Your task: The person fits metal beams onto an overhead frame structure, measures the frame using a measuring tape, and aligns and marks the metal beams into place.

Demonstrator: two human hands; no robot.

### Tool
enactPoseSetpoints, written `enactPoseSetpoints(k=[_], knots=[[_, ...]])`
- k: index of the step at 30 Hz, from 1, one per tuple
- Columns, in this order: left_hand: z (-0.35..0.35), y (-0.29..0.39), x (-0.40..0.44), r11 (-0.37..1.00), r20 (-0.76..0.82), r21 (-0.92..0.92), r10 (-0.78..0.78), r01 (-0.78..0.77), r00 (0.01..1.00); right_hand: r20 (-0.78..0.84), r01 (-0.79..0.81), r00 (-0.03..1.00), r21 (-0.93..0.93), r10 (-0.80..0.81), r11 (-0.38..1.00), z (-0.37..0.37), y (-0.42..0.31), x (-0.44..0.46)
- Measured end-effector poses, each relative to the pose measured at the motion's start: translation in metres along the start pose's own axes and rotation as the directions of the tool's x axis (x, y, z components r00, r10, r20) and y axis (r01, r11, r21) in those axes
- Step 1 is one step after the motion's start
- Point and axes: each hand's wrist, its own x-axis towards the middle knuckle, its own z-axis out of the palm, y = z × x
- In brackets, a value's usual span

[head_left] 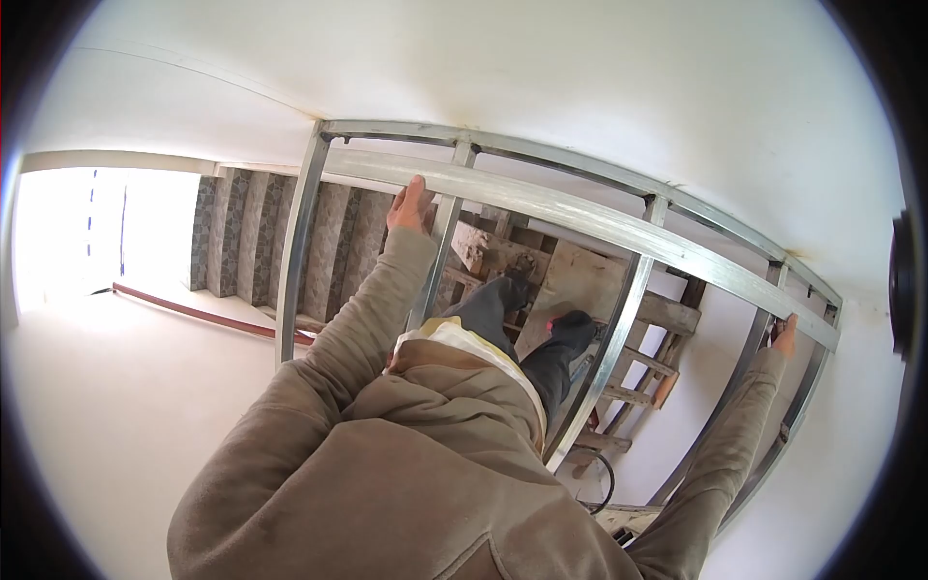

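Note:
A long, pale metal profile runs across the framework of metal studs, near the white surface at the top of the view. Toward its left end, my left hand is closed on the profile, thumb over the near face and the other fingers partly hidden behind. My right hand grips the same profile near its right end, its fingertips mostly out of sight. The profile lies across several studs, close to the frame's back rail. Whether it is fastened to them I cannot tell.
Under my feet is a rough wooden platform with planks and rungs. Stone-patterned stairs drop away at left, with a reddish-brown handrail along the white wall. A dark cable loops by the lower frame.

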Motion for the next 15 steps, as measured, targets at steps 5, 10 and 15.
enactPoseSetpoints(k=[5, 10, 15], knots=[[-0.001, 0.001, 0.001, 0.999, -0.019, 0.049, -0.018, 0.019, 1.0, 0.009, 0.003, 1.0, -0.002, -0.003, 1.0, -0.002, 0.001, 0.003], [0.0, 0.001, -0.002, 0.999, -0.023, 0.05, -0.016, 0.017, 1.0, -0.003, -0.005, 1.0, 0.018, 0.005, 1.0, -0.003, 0.004, 0.007], [-0.003, -0.001, 0.004, 0.999, -0.027, 0.05, -0.019, 0.02, 0.999, 0.011, 0.008, 1.0, 0.02, -0.008, 1.0, -0.004, 0.004, 0.006]])
